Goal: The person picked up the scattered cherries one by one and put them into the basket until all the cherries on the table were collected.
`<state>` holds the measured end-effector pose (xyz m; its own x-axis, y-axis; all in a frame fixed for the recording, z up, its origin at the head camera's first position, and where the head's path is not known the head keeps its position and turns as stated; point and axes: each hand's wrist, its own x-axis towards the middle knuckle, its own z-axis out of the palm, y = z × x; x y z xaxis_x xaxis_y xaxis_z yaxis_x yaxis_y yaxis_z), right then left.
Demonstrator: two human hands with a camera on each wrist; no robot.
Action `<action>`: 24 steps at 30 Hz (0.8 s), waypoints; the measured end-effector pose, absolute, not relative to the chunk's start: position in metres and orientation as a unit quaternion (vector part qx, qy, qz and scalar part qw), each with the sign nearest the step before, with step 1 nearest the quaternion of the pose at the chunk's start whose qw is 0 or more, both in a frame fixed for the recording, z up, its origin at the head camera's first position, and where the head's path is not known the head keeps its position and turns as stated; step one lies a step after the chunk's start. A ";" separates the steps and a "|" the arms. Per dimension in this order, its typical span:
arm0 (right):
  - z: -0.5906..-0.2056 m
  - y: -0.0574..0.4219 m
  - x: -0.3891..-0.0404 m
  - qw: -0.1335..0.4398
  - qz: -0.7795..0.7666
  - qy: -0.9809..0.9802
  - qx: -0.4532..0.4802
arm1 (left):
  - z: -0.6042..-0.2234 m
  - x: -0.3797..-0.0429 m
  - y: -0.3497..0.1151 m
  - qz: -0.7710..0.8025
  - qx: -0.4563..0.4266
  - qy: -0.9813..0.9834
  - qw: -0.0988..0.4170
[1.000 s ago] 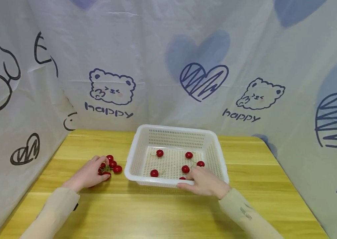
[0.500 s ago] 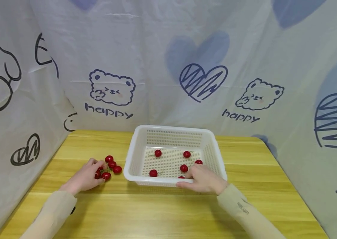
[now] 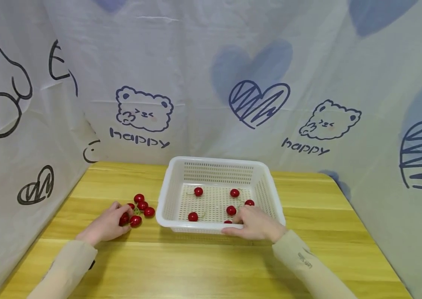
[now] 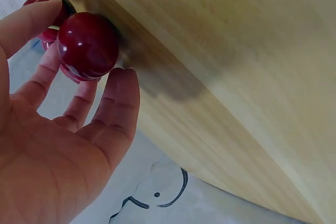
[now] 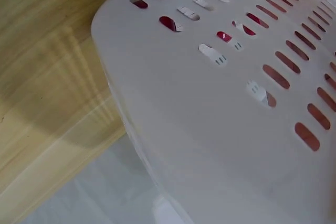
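At the left in the head view, my left hand reaches to a small cluster of red cherries. The left wrist view shows its fingers loosely curved around a dark red cherry, thumb and fingertips apart; contact with that cherry is unclear. My right hand grips the near rim of a white plastic basket, thumb outside and fingers over the inside. Several stemmed cherries lie spread over the basket's slotted floor. In the right wrist view the basket's wall hides that hand's fingertips, with red showing through slots.
A yellow wood-grain table carries everything. White cloth printed with bears and hearts hangs behind and along both sides. The basket stands at the table's far middle, right of the loose cherries.
My left hand has drawn slightly left and back from the cluster's stems, uncovering more of the cherries. The basket has shifted slightly left, with my right hand still holding its rim.
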<state>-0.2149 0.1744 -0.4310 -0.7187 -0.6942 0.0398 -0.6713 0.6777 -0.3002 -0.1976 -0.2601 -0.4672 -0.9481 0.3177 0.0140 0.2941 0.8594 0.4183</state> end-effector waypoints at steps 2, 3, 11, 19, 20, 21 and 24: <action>-0.431 0.175 -0.214 0.043 -0.150 0.916 -0.371 | -0.467 -0.199 -0.260 0.206 0.156 0.966 0.032; -0.430 0.175 -0.214 0.044 -0.151 0.916 -0.370 | -0.467 -0.199 -0.260 0.203 0.154 0.967 0.035; -0.430 0.174 -0.214 0.055 -0.150 0.918 -0.362 | -0.458 -0.204 -0.256 0.180 0.137 0.971 0.082; -0.429 0.175 -0.214 0.061 -0.153 0.922 -0.351 | -0.455 -0.209 -0.251 0.169 0.125 0.971 0.116; -0.429 0.175 -0.214 0.061 -0.153 0.922 -0.352 | -0.454 -0.209 -0.250 0.168 0.124 0.971 0.119; -0.429 0.175 -0.214 0.061 -0.153 0.921 -0.352 | -0.454 -0.209 -0.250 0.168 0.123 0.971 0.121; -0.429 0.175 -0.214 0.062 -0.152 0.921 -0.354 | -0.453 -0.207 -0.248 0.169 0.119 0.970 0.126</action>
<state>-0.2137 0.1748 -0.4293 -0.7417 -0.6707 -0.0060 -0.6332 0.7031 -0.3237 -0.2073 -0.2484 -0.4531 -0.9400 0.2732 -0.2045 0.1877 0.9144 0.3587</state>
